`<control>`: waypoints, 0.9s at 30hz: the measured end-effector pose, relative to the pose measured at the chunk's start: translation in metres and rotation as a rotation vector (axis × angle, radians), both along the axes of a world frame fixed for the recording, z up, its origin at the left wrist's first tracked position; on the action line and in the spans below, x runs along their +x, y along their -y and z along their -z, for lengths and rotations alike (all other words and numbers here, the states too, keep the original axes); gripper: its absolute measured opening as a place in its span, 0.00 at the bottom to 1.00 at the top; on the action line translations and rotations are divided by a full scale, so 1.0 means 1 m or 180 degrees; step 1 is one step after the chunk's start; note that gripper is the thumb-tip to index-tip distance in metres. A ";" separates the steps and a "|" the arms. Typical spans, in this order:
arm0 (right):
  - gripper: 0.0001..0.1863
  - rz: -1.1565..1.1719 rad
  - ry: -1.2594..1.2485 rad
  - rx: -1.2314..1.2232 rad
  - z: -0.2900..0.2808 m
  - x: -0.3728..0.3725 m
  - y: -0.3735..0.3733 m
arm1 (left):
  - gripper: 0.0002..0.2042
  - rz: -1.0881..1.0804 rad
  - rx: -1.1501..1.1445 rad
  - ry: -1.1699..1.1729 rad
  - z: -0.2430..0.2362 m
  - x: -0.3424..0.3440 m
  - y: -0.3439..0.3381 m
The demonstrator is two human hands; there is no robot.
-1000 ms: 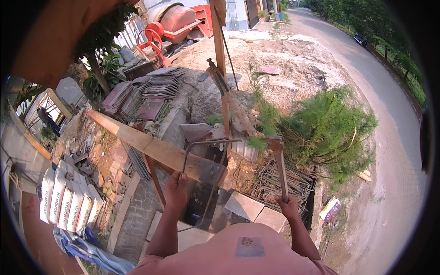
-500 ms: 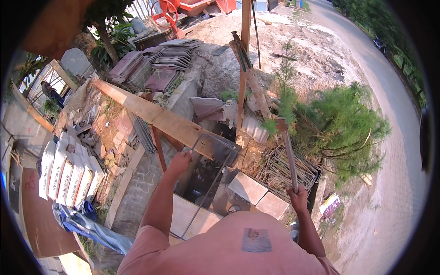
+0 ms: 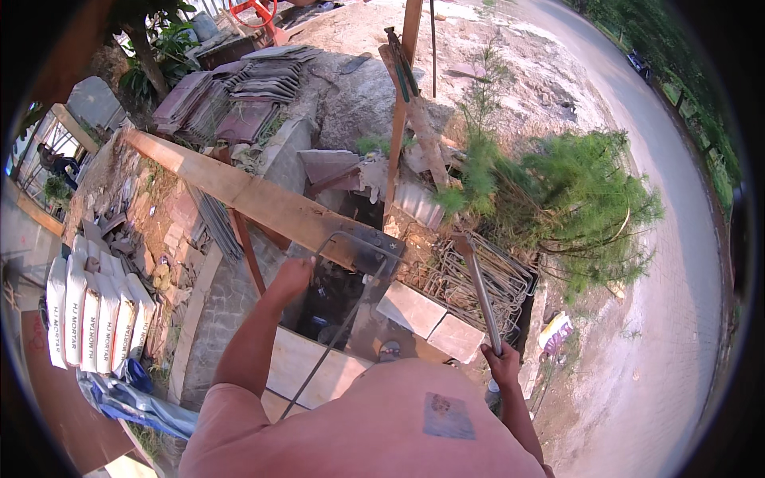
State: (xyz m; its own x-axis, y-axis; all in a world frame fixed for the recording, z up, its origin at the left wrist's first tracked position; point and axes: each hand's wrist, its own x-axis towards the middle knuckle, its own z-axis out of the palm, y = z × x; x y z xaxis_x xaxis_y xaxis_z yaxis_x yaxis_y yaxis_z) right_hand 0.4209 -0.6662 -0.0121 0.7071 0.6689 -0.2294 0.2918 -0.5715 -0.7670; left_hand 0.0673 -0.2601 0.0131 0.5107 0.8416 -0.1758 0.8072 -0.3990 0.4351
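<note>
My left hand [image 3: 296, 275] is closed around one end of a thin bent metal rod [image 3: 339, 329]. The rod runs over the dark end of a wooden plank, bends, and slants back toward my body. My right hand [image 3: 504, 364] grips the lower handle of a hammer [image 3: 483, 303], whose head points away from me over a pile of bent rods. Slanting in from the upper left, the plank [image 3: 239, 191] ends in front of me with a dark plate [image 3: 377, 260] on it. Below lies a dark pit [image 3: 323, 307].
A heap of bent metal rods [image 3: 486, 275] lies beside pale tiles [image 3: 410, 309]. An upright post [image 3: 402, 119] rises beyond the plank. White sacks [image 3: 100, 311] are stacked at left, roof tiles [image 3: 255, 119] farther back. Feathery branches [image 3: 574, 207] spread at right before a paved road [image 3: 669, 239].
The hammer has come down and nearer to me, held in my right hand. My left hand keeps its grip on the rod and has shifted slightly nearer. The view has shifted a little.
</note>
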 end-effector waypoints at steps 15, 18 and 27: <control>0.20 -0.0097 -0.0358 0.0027 0.015 -0.024 -0.017 | 0.24 -0.0465 -0.0072 0.0227 0.013 0.011 -0.001; 0.24 -0.0183 -0.0467 0.0275 0.001 -0.025 -0.013 | 0.25 -0.0350 0.0385 0.0439 0.022 0.007 0.003; 0.23 -0.1225 -0.0588 0.0079 -0.036 -0.019 -0.010 | 0.24 -0.0310 0.0031 -0.0127 -0.011 0.016 -0.002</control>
